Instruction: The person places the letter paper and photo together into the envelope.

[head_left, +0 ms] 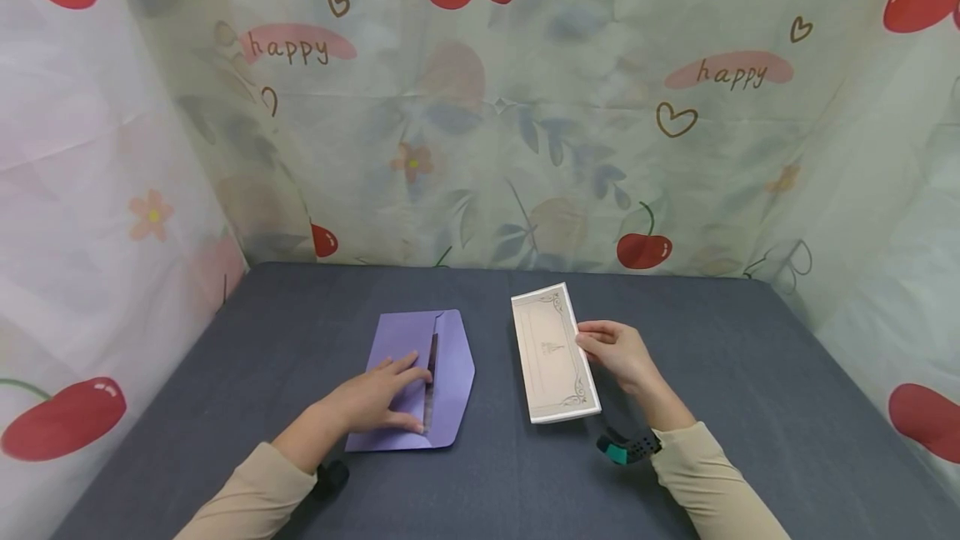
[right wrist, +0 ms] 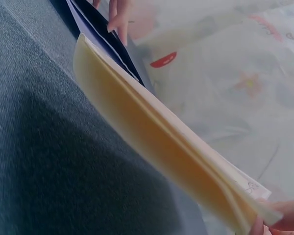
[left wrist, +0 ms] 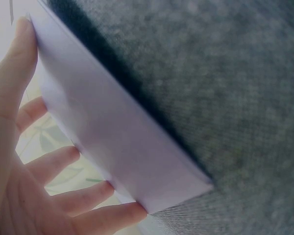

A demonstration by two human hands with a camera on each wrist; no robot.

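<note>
A purple envelope [head_left: 453,382] lies on the dark table left of centre, its pointed flap unfolded to the right and a dark slit showing along its mouth. My left hand [head_left: 366,398] rests on it with spread fingers, the fingertips and thumb touching near the mouth's edge. In the left wrist view those fingertips meet the edge of the envelope [left wrist: 103,122]. To the right, my right hand [head_left: 621,354] pinches the right edge of a cream folded card [head_left: 551,357] with a printed ornamental border, tilted above the table. The right wrist view shows the card [right wrist: 147,132] edge-on, its fold slightly parted.
A dark grey cloth covers the table [head_left: 510,490]. Patterned curtains [head_left: 495,132] with cherries and "happy" lettering stand behind and at both sides. A black and teal wrist strap [head_left: 618,448] sits under the right wrist, and a black piece [head_left: 331,477] under the left.
</note>
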